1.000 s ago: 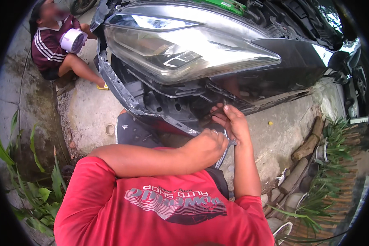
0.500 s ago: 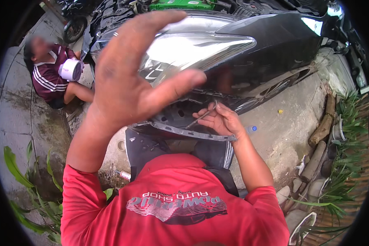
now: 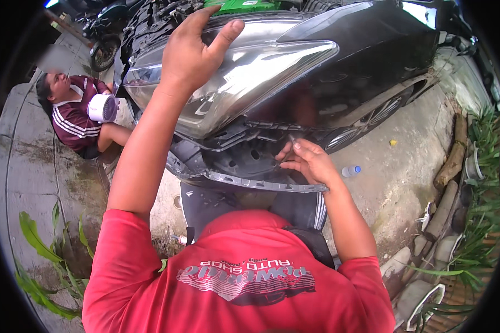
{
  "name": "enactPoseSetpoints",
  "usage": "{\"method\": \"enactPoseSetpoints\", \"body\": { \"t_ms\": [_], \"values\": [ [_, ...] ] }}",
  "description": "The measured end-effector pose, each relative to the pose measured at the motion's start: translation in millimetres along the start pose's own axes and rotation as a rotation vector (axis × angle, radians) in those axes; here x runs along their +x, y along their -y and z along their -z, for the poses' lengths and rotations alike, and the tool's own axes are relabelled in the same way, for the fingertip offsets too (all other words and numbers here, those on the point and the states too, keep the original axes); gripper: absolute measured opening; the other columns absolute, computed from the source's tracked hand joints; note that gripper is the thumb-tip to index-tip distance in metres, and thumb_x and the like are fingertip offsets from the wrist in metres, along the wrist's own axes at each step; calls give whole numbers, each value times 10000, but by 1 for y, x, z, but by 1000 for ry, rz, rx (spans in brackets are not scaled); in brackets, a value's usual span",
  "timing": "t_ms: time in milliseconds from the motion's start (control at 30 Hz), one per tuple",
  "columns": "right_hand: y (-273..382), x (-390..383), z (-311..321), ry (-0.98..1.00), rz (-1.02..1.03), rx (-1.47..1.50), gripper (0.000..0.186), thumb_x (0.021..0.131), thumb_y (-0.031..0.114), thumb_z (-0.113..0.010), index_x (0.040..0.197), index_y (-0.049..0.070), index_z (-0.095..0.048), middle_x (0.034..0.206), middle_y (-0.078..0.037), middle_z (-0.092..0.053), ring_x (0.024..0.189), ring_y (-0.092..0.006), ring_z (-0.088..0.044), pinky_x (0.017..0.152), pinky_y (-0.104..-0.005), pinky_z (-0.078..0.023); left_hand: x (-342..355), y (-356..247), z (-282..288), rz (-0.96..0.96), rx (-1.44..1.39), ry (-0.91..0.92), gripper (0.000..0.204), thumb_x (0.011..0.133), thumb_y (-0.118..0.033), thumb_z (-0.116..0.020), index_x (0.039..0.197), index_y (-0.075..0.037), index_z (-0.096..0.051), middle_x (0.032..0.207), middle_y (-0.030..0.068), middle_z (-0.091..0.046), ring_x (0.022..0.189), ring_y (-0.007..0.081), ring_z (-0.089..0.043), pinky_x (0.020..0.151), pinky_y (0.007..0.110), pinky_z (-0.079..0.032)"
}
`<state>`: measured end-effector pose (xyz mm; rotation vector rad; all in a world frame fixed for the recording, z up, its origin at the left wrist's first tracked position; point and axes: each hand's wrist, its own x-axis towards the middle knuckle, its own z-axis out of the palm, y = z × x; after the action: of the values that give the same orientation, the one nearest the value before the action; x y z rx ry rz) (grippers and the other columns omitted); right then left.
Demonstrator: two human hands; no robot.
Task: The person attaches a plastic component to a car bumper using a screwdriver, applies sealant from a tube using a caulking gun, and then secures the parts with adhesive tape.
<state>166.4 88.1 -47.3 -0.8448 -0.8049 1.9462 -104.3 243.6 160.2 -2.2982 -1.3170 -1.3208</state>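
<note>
My left hand (image 3: 194, 58) is raised over the top edge of the car's headlight (image 3: 272, 69), thumb and fingers apart, with nothing in it. Whether its fingertips touch the car I cannot tell. My right hand (image 3: 311, 162) is closed on a thin metal rod (image 3: 293, 140), mostly hidden by the fingers. It works beside the opening under the headlight, where black body parts (image 3: 244, 158) show. Below, a grey slotted bumper edge (image 3: 244, 181) runs across in front of my legs, and my right wrist is close to its right end.
At left a person in a maroon shirt (image 3: 75, 119) sits holding a small white fan (image 3: 102, 107). A capped plastic bottle (image 3: 350, 171) lies on the concrete to the right, near the front wheel (image 3: 366, 122). Logs (image 3: 453, 150) and plants line the right side; a motorcycle (image 3: 104, 50) stands far left.
My left hand has moved away from the camera, up and forward to the headlight's top edge. My right hand keeps the rod in nearly the same place, with less of the rod showing.
</note>
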Motion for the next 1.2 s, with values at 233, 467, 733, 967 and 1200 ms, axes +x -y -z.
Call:
{"method": "enactPoseSetpoints", "body": {
  "t_ms": [233,467,733,967,1200],
  "values": [
    [4,3,0,-57,23,-104,246,1116,216,-547,1155,26,-699,1107,-74,-703,1062,-178,-678,938,-355,-572,64,-40,8,-9,-320,-115,557,1072,-484,-573,1253,30,-687,1222,232,-710,1137,288,-681,972,408,-530],
    [0,-4,-8,-172,74,-98,294,1104,191,-577,1272,-19,-695,1225,-104,-720,1117,-192,-690,941,-363,-586,41,-47,-14,86,44,433,605,1045,-603,-535,1149,-33,-707,1009,250,-721,962,444,-672,868,453,-516],
    [1,-9,-18,-270,26,-35,318,1098,199,-590,1298,-34,-675,1202,-158,-738,1150,-268,-712,960,-408,-591,41,-45,-14,66,-2,468,612,1045,-603,-536,1144,-13,-664,977,271,-693,947,464,-645,885,464,-499],
    [7,-3,-18,36,-26,322,291,1122,196,-524,1247,-35,-650,1158,-227,-730,1119,-364,-726,936,-461,-603,43,-42,-15,51,-32,482,627,1047,-608,-528,1139,-1,-656,1000,277,-695,954,462,-652,888,460,-499],
    [5,-7,-15,-159,-51,102,345,1103,263,-564,1233,-51,-628,1218,-272,-707,1170,-421,-703,992,-512,-588,43,-51,-9,99,52,451,619,1019,-553,-594,1147,44,-696,1091,285,-712,1056,450,-670,941,483,-514]
  ]
}}
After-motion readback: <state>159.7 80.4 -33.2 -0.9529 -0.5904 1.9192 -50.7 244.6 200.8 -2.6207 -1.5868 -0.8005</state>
